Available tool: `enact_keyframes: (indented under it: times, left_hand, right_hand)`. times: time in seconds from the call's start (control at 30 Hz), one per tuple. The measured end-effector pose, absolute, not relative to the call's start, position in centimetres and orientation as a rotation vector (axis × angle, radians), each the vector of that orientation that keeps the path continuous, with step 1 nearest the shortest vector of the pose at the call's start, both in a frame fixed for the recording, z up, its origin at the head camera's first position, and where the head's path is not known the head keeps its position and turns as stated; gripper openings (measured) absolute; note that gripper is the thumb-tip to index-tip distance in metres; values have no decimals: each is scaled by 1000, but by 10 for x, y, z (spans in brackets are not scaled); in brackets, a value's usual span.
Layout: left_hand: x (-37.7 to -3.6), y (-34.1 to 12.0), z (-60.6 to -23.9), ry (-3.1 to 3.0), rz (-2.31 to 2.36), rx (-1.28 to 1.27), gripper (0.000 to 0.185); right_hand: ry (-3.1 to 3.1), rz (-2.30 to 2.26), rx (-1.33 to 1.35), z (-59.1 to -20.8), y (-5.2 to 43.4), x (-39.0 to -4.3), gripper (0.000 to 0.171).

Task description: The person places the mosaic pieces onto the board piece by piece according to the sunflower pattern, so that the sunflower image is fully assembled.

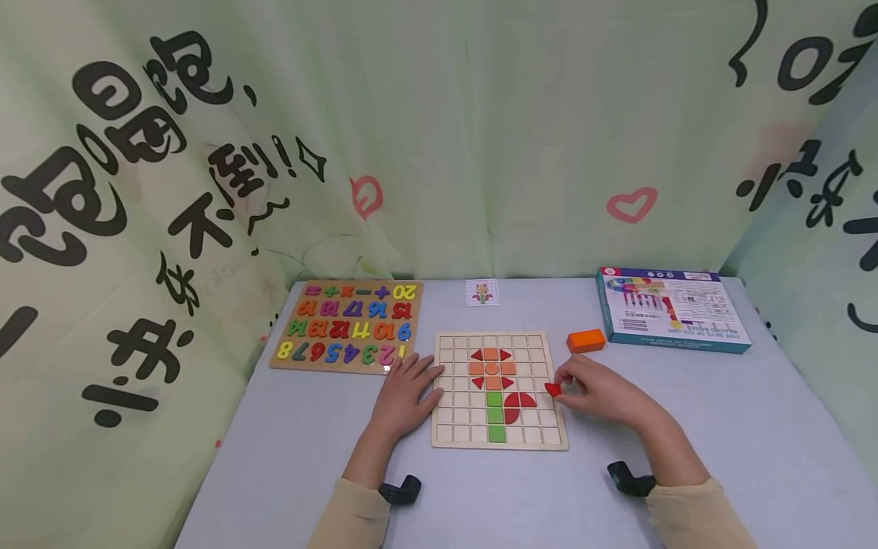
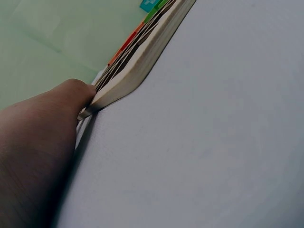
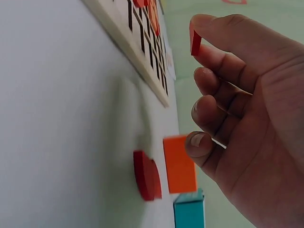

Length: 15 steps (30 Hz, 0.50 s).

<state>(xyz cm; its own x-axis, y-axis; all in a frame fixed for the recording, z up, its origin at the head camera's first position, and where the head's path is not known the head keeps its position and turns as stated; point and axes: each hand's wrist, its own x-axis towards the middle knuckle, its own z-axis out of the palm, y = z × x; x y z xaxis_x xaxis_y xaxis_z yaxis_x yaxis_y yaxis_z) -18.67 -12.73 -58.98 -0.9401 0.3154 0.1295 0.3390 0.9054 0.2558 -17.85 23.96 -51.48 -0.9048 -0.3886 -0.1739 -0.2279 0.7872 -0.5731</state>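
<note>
A wooden grid board (image 1: 453,438) lies in front of me, seen in the head view. Orange, red and green flat pieces sit in its squares, with a column of green squares (image 1: 495,416) and red quarter-round pieces (image 1: 511,408) beside it. My left hand (image 1: 405,398) rests at the board's left edge, fingers spread, thumb touching the rim. Between thumb and forefinger, my right hand (image 1: 600,389) pinches a small red piece (image 3: 195,40) at the board's right edge. In the head view only part of that red piece (image 1: 552,390) shows, so its full shape is hidden.
A number puzzle board (image 1: 336,328) lies at the back left. A small pattern card (image 1: 482,293) lies behind the grid. At the back right are an orange block (image 1: 586,341) and a teal-edged box (image 1: 675,309). Red pieces (image 3: 146,175) lie on the table beneath my right hand.
</note>
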Motion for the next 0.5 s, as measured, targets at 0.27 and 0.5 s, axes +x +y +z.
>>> enact_keyframes:
  times: [0.27, 0.5]
  left_hand:
    - [-186, -128, -590, -2987, -435, -514, 50]
    - [-186, -128, -589, -2982, -446, -518, 50]
  right_hand:
    - [2663, -817, -528, -516, 213, -178, 26]
    - [2650, -810, -604, -520, 189, -176, 26]
